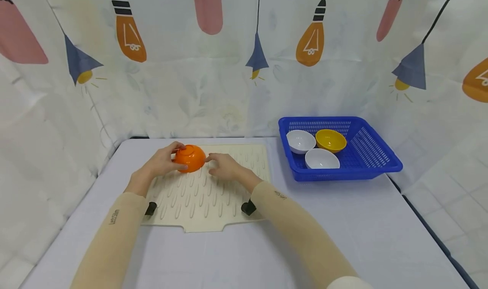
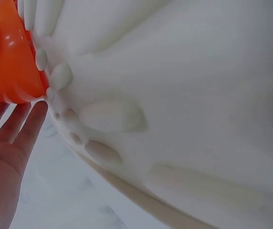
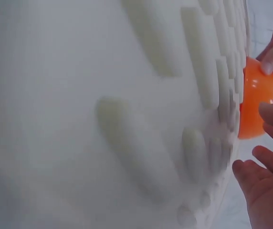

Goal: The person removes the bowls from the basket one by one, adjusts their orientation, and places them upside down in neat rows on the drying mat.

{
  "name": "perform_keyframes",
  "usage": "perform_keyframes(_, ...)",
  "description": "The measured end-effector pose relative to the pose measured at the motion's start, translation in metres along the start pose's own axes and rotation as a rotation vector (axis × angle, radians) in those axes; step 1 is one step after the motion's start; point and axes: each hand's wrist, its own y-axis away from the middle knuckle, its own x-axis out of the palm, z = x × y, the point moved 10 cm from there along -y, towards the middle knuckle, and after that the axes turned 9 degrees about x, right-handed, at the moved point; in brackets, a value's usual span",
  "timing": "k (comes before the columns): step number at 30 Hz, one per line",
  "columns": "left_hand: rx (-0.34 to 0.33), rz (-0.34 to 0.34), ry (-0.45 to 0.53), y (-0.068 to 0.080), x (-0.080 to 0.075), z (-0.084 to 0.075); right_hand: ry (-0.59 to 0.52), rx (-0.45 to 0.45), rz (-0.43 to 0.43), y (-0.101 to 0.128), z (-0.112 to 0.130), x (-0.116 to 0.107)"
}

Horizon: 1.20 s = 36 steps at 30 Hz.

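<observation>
An orange bowl (image 1: pixel 191 158) sits upside down on a cream drying mat (image 1: pixel 203 223) with raised ridges. My left hand (image 1: pixel 162 162) holds the bowl from the left, thumb at its near side and fingers round the far side. In the left wrist view, fingers of the left hand (image 2: pixel 7 152) lie along the bowl's edge. My right hand (image 1: pixel 226 168) is at the bowl's right side, its index finger pointing at the rim. The right wrist view shows the right hand (image 3: pixel 270 186) with fingers spread and thumb overlapping the bowl; whether it touches cannot be told.
A blue plastic basket (image 1: pixel 331 176) stands on the right of the white-covered table (image 1: pixel 366 225). Inside it are a yellow bowl (image 1: pixel 331 140), a white bowl (image 1: pixel 301 141) and a second white bowl (image 1: pixel 322 159). A patterned curtain (image 1: pixel 221 98) hangs behind the table.
</observation>
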Motion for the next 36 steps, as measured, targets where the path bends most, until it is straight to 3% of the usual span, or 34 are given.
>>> perform_keyframes(9, -0.021, 0.014, 0.016, 0.001, 0.0, -0.006, 0.095, -0.068, 0.023, 0.014, 0.002, -0.011)
perform_keyframes(19, -0.01, -0.056, 0.046, 0.006, -0.001, -0.014, 0.194, -0.081, 0.01, 0.03, 0.014, -0.023)
perform_keyframes(25, -0.009, -0.09, 0.076, 0.015, 0.0, -0.014, 0.18, -0.1, 0.006, 0.044, 0.023, -0.028)
perform_keyframes(30, -0.08, -0.129, 0.149, 0.026, -0.003, -0.013, 0.18, -0.127, -0.004, 0.056, 0.027, -0.032)
perform_keyframes(36, -0.237, -0.195, 0.216, 0.043, -0.011, -0.008, 0.15, -0.137, -0.017, 0.07, 0.028, -0.043)
